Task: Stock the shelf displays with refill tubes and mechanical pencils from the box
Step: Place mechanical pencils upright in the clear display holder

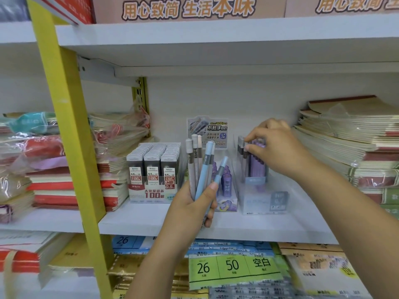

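1. White shelving fills the view. A yellow post (71, 137) stands at the left, and packs of paper (233, 268) lie on the lower level, nearest the camera.
2. Left hand (194, 203) is raised before the front edge of the shelf (151, 221). Its fingers curl round a bundle of mechanical pencils (199, 167), grey and light blue, caps up.
3. Right hand (274, 145) reaches farther in. Thumb and forefinger pinch the grey top of a purple pencil (245, 153) standing in the clear display (265, 201), right of centre.
4. Just left of it, a second display (228, 203) holds purple refill tubes (226, 180).
5. Left again, a tray of lead cases (153, 169) stands full.
6. Notebook stacks (345, 143) flank the displays at both shelf ends, reaching the back wall.
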`<action>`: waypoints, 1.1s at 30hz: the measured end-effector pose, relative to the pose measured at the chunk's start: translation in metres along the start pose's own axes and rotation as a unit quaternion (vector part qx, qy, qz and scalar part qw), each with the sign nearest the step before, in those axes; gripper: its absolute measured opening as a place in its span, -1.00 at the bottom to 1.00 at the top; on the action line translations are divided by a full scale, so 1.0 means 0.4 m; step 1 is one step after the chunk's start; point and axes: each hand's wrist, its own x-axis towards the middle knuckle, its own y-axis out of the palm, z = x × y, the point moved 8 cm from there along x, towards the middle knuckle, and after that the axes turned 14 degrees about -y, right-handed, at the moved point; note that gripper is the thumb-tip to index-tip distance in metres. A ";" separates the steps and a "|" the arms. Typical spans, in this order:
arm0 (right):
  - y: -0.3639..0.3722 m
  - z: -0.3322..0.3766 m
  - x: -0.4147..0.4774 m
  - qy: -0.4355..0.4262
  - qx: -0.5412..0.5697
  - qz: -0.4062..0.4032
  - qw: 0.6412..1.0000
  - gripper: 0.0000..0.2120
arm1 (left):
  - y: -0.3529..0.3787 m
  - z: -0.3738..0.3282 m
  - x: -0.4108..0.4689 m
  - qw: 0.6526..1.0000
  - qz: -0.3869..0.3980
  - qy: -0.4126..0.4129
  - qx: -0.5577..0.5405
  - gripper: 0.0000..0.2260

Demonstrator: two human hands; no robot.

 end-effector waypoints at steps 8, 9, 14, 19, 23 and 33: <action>-0.060 0.076 -0.052 -0.034 0.050 -0.147 0.987 -0.79 | 0.023 -0.024 0.018 1.000 -0.004 -0.001 -0.009 -0.65; -0.054 0.088 -0.066 -0.017 0.111 -0.148 0.983 -0.81 | 0.028 -0.029 0.021 1.000 0.000 0.005 -0.012 -0.68; 0.033 0.120 -0.087 0.097 0.438 -0.050 0.892 -0.83 | 0.044 -0.038 0.026 0.999 0.024 0.022 -0.022 -0.71; 0.011 0.118 -0.085 0.087 0.487 -0.080 0.865 -0.80 | 0.050 -0.026 0.027 0.999 0.033 0.023 -0.030 -0.65; -0.134 0.022 -0.103 0.073 0.450 -0.279 0.845 -0.79 | 0.050 -0.015 0.027 0.999 0.031 0.018 -0.027 -0.74; -0.162 -0.058 -0.153 0.022 0.246 -0.245 0.937 -0.69 | 0.075 0.027 0.044 1.000 0.011 -0.018 -0.010 -0.72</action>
